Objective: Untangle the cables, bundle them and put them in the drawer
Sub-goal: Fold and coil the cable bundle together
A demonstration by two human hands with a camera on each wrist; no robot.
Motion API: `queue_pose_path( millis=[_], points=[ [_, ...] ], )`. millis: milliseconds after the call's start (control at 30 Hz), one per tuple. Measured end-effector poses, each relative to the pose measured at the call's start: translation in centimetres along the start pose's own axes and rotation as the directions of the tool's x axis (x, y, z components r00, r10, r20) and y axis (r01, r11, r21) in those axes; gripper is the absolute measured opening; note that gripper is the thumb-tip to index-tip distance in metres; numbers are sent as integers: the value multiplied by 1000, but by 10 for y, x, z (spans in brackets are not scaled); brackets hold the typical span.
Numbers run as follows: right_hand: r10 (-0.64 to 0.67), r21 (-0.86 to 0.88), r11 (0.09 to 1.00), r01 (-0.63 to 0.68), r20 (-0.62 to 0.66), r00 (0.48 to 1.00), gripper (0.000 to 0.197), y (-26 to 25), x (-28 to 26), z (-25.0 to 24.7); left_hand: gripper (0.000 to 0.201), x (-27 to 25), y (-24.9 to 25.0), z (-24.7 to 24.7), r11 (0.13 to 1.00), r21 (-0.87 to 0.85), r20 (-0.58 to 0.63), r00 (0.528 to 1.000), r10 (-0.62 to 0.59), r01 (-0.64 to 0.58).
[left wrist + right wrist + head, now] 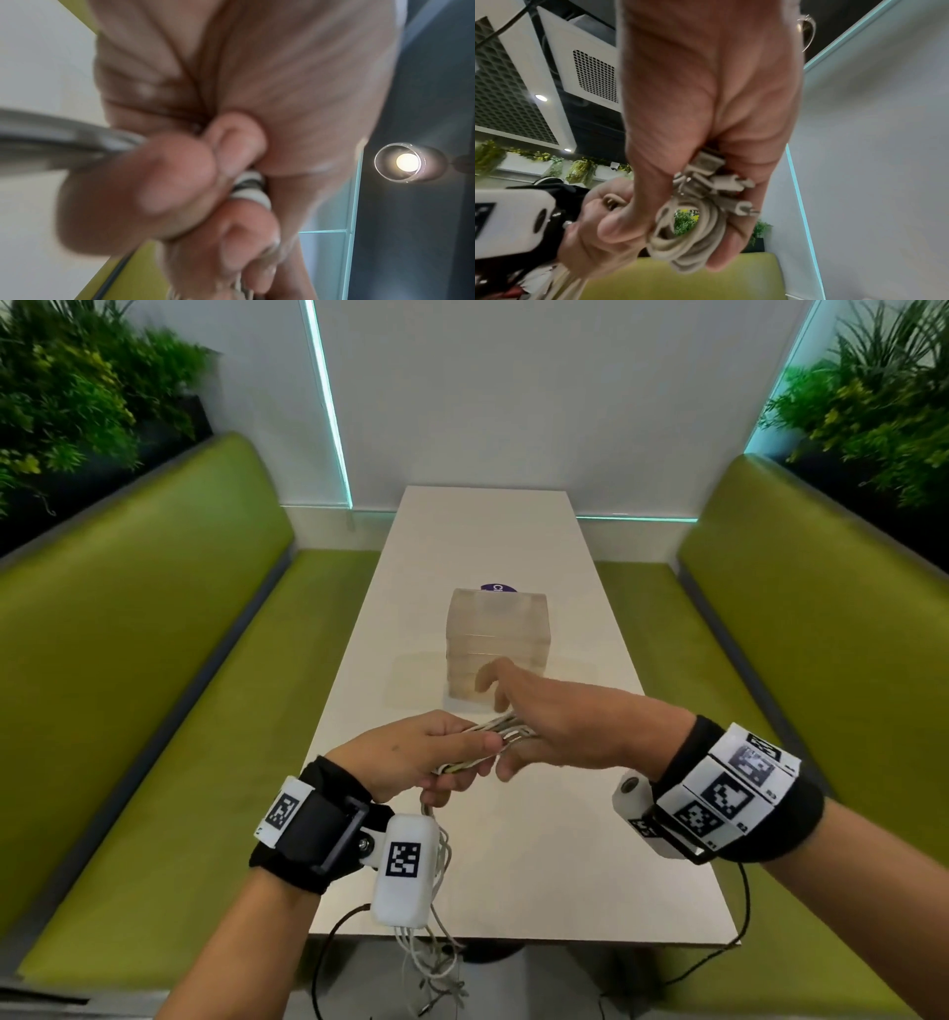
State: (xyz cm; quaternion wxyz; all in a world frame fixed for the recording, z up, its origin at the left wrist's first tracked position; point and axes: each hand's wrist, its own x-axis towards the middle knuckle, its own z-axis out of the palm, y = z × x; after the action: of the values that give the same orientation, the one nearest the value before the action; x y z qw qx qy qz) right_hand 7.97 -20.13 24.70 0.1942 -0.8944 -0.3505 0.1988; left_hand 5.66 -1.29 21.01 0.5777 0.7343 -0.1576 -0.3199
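A bundle of white cables (500, 729) hangs in the air over the near part of the white table (539, 865), held between both hands. My left hand (462, 762) grips the strands in its curled fingers; loose cable ends (436, 952) hang below that wrist, past the table's front edge. My right hand (508, 742) holds the coiled part. In the right wrist view the coil and its plugs (693, 229) sit between thumb and fingers of the right hand (667, 243). The left wrist view is blurred; the left hand (218, 192) is clenched on a cable (250, 190). A translucent drawer unit (498, 649) stands just beyond the hands.
Green padded benches (154, 711) (821, 685) run along both sides of the narrow table. A purple sticker (498, 588) lies behind the drawer unit. Thin black wires (328, 942) dangle from the wrist devices. Plants line the ledges behind both benches.
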Motion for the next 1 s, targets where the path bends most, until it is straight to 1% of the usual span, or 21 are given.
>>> queue_pose_path(
  millis=[33,67,100,133,267,433,533,633,700,733,767,800,833,867,900,933,1000],
  points=[
    [-8,-24,1000,9,24,1000,44,1,1,-2,32,0,0,0,1000,-5,8,1000,15,-15],
    [-20,-59,998,24,67,998,31,2,3,-3,31,0,-1,1,1000,-7,22,999,31,-31],
    [-22,-75,997,30,113,993,22,3,3,-4,30,0,-2,1,999,-4,40,998,43,-43],
    [-19,-68,997,30,152,988,19,3,3,-5,29,1,-2,1,999,3,53,997,53,-53],
    [4,56,998,-18,240,971,18,4,2,-8,27,3,-4,3,997,49,54,997,62,-64],
    [53,22,998,-61,247,968,25,10,6,-12,27,10,0,0,984,169,23,998,54,-57],
    [110,-51,994,-100,261,959,36,11,6,-14,26,13,2,-4,974,213,31,997,76,-81],
    [94,-76,994,-79,213,972,33,11,5,-14,26,15,2,-2,975,183,33,991,126,-130],
    [88,-88,993,-74,158,984,31,11,3,-22,29,18,2,-2,973,140,-4,982,187,-185],
    [81,-88,994,-69,134,988,29,11,3,-27,37,20,1,-2,969,116,-37,974,222,-216],
    [66,-83,995,-57,111,992,27,11,2,-34,50,21,-1,-2,964,83,-78,963,258,-251],
    [52,-81,996,-45,83,995,24,10,2,-41,64,23,-5,-4,961,43,-124,953,277,-273],
    [44,-84,996,-40,49,998,22,11,1,-46,73,25,-9,-5,958,-19,-165,946,280,-287],
    [38,-89,995,-37,13,999,22,10,1,-51,72,26,-14,-6,947,-85,-194,937,289,-309],
    [31,-94,995,-33,-21,999,25,11,0,-56,63,27,-19,-6,929,-138,-214,926,312,-344],
    [24,-97,995,-29,-49,998,28,11,0,-59,50,27,-22,-4,913,-154,-232,912,338,-378],
    [11,-101,995,-22,-104,995,31,10,1,-65,31,29,-25,-1,906,-105,-264,890,372,-409]
  ],
)
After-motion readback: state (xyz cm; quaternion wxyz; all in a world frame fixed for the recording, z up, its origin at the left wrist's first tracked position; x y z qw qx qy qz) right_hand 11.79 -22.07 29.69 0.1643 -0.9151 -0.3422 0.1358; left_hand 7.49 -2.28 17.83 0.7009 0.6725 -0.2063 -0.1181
